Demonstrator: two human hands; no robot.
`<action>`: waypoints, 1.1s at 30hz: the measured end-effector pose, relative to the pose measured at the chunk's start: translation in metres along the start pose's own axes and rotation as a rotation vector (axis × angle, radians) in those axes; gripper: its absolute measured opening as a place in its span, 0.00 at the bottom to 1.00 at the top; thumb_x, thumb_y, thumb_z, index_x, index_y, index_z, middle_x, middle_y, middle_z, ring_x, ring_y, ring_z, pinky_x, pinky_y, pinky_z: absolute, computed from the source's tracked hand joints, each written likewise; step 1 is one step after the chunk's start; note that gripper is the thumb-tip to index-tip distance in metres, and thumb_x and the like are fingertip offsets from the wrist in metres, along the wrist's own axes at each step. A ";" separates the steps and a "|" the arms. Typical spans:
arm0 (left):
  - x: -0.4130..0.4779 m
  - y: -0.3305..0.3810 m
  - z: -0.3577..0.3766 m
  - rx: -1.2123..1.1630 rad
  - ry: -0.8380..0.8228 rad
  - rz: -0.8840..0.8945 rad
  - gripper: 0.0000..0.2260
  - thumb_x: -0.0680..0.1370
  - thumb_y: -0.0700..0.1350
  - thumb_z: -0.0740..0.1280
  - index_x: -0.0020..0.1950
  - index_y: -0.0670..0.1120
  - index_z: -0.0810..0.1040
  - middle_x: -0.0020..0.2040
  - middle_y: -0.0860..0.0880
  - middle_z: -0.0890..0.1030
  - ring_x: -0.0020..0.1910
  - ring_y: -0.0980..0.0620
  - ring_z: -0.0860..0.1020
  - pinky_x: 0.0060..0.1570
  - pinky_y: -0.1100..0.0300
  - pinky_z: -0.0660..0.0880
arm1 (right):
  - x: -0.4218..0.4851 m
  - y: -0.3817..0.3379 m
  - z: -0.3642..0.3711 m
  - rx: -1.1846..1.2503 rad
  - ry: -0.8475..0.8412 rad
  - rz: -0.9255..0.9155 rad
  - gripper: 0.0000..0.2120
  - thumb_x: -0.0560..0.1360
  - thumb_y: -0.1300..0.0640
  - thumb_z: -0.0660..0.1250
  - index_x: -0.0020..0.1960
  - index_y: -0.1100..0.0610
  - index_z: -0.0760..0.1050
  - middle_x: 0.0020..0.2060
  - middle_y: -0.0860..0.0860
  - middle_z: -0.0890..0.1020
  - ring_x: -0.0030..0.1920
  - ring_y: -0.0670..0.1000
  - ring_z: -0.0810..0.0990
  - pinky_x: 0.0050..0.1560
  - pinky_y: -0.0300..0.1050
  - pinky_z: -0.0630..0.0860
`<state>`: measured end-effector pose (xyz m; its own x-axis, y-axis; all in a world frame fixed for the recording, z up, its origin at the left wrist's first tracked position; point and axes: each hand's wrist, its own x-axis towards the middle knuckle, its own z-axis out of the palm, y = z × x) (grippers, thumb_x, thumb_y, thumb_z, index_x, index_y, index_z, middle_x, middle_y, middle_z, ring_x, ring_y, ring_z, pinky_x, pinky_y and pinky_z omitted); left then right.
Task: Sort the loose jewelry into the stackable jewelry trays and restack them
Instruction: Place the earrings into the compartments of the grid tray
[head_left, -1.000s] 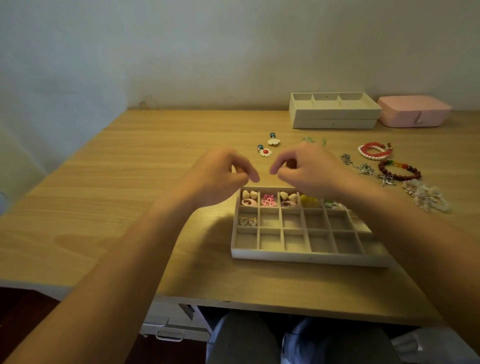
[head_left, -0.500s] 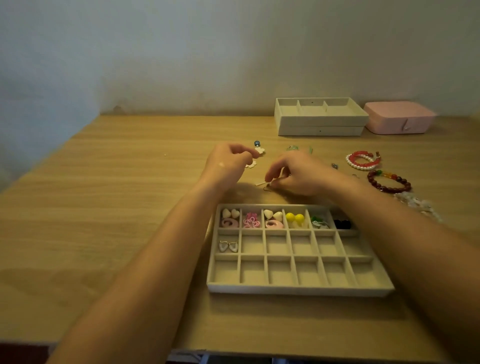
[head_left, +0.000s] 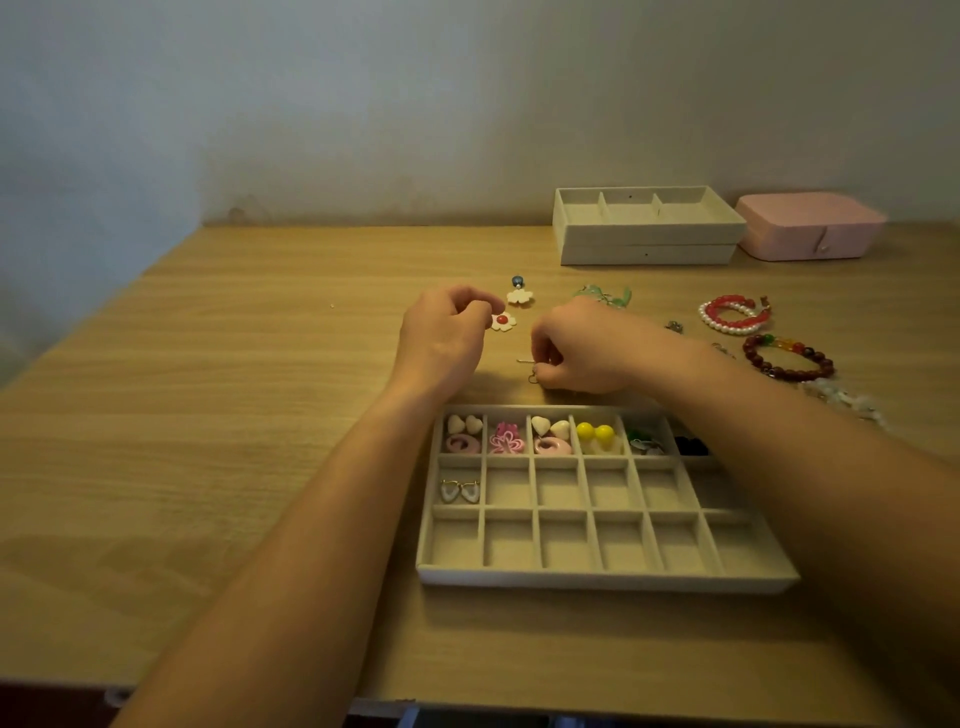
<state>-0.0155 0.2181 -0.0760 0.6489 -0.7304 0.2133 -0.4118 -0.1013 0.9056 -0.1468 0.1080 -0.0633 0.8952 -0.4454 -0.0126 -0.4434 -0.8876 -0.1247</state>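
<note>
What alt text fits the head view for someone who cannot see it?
The right hand pinches a small metal piece just beyond a divided tray on a table, the left hand curled beside a flower earring. The tray's far row holds earrings; bracelets, stacked trays and a pink box lie farther off.

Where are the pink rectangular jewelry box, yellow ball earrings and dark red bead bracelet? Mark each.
Pink rectangular jewelry box (head_left: 810, 215): head view, lid.
Yellow ball earrings (head_left: 585, 431): head view, left ball.
Dark red bead bracelet (head_left: 751, 351): head view, left beads.

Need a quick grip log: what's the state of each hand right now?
Left hand: fingers curled beside the flower earring; grip cannot be told.
Right hand: pinches a small metal piece.
</note>
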 end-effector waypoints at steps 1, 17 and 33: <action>0.000 0.000 -0.001 0.001 0.003 0.001 0.12 0.78 0.39 0.62 0.47 0.49 0.85 0.38 0.55 0.81 0.38 0.60 0.75 0.42 0.61 0.71 | 0.000 -0.003 0.000 -0.014 0.023 -0.008 0.06 0.79 0.51 0.68 0.52 0.53 0.81 0.43 0.47 0.80 0.44 0.48 0.78 0.46 0.44 0.79; -0.018 0.012 -0.015 -0.397 -0.285 -0.070 0.09 0.78 0.41 0.72 0.57 0.40 0.82 0.47 0.43 0.85 0.44 0.49 0.83 0.46 0.59 0.81 | -0.012 -0.012 -0.023 0.813 0.218 0.181 0.08 0.79 0.55 0.68 0.47 0.59 0.83 0.36 0.52 0.80 0.36 0.48 0.76 0.36 0.43 0.74; -0.026 0.031 -0.030 -0.712 -0.323 -0.111 0.09 0.70 0.39 0.74 0.50 0.41 0.81 0.42 0.43 0.84 0.38 0.51 0.83 0.36 0.66 0.80 | -0.040 -0.029 -0.030 1.341 0.160 0.118 0.05 0.79 0.60 0.69 0.53 0.60 0.75 0.42 0.57 0.84 0.38 0.54 0.85 0.40 0.46 0.81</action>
<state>-0.0255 0.2541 -0.0428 0.3993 -0.9124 0.0899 0.2240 0.1922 0.9554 -0.1714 0.1481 -0.0296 0.7997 -0.6002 0.0125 -0.0505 -0.0881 -0.9948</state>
